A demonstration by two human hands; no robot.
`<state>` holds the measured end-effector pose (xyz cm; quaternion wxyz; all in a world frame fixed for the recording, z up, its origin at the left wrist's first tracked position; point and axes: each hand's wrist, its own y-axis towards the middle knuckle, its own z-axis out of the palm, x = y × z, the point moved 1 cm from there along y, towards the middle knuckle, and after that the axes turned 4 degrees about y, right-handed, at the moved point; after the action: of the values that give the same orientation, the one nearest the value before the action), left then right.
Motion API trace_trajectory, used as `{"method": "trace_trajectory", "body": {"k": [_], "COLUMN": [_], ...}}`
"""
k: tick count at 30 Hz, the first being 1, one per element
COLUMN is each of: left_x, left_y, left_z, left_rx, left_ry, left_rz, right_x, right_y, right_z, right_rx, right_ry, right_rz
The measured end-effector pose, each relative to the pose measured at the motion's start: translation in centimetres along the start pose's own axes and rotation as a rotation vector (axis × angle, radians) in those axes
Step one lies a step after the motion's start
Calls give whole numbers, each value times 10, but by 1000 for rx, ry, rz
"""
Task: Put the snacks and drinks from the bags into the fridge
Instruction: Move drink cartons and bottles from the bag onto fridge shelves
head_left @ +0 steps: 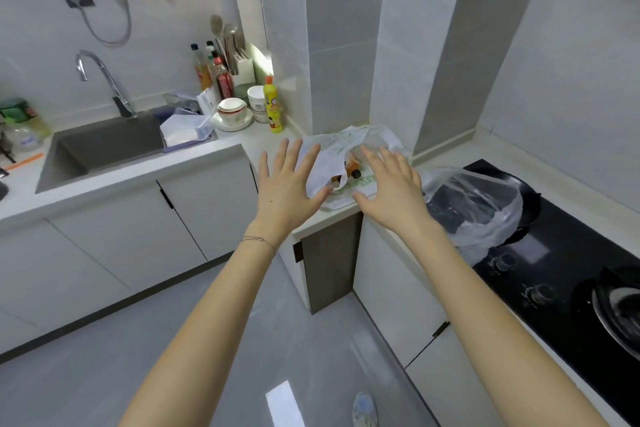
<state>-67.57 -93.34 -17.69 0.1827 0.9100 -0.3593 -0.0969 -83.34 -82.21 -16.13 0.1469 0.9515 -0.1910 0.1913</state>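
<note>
Head view: a pale counter [225, 146] wraps the tiled corner, sink [104, 146] at left, black hob [568, 218] at lower right. Left hand [287, 192] and right hand [393, 191] are spread wide, holding nothing, before the white bag [329, 158] at centre; a clear bag [481, 208] lies just right.

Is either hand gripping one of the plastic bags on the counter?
No: the left hand and the right hand are both open with fingers spread straight before the white bag, curled round nothing.
</note>
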Motion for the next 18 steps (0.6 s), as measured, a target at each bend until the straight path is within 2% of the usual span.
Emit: {"method": "trace_trajectory", "body": {"k": [10, 18], "left_x": [-19, -8], "left_y": [103, 161], "left_z": [69, 130], "left_rx": [22, 149], "left_ry": [-1, -14], "left_rz": [-21, -39], "right_x": [-68, -112], "right_y": [113, 183], "right_z": [13, 45], "right_rx": [92, 165], "right_ry": [8, -9], "right_rz": [-18, 21]}}
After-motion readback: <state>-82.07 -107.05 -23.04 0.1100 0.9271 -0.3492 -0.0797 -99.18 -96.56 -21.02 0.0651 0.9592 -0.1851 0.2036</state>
